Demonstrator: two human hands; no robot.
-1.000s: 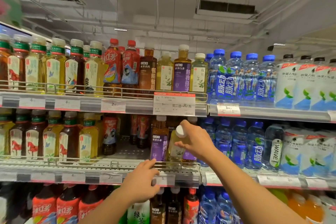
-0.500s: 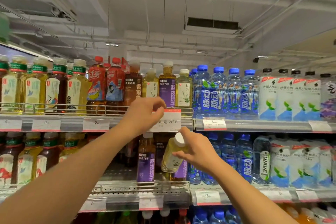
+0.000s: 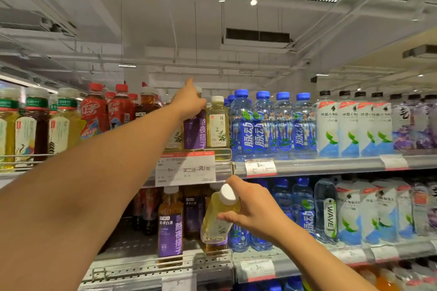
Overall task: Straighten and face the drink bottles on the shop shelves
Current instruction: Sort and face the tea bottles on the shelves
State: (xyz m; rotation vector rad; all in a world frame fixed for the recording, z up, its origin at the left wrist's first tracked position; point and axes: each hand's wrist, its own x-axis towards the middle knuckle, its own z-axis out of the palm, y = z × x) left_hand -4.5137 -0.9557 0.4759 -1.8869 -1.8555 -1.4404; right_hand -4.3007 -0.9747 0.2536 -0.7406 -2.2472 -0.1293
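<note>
Right hand (image 3: 254,214) grips tilted pale-yellow tea bottle (image 3: 218,216), white cap at 1 o'clock; label unreadable. Left hand (image 3: 189,101) on purple-label bottle (image 3: 195,130), grip unclear.

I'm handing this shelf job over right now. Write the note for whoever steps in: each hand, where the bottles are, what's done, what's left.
Left hand: raised to the upper shelf, on the tops of the tea bottles beside the pale green tea bottle; its grip is not visible.
Right hand: holds a tilted pale yellow bottle by the neck, in front of the lower shelf, off the shelf.
Done: blue water bottles on the upper shelf stand upright, labels forward.
Left: set the held bottle down upright, probably in a matching row; face the tea rows.
</note>
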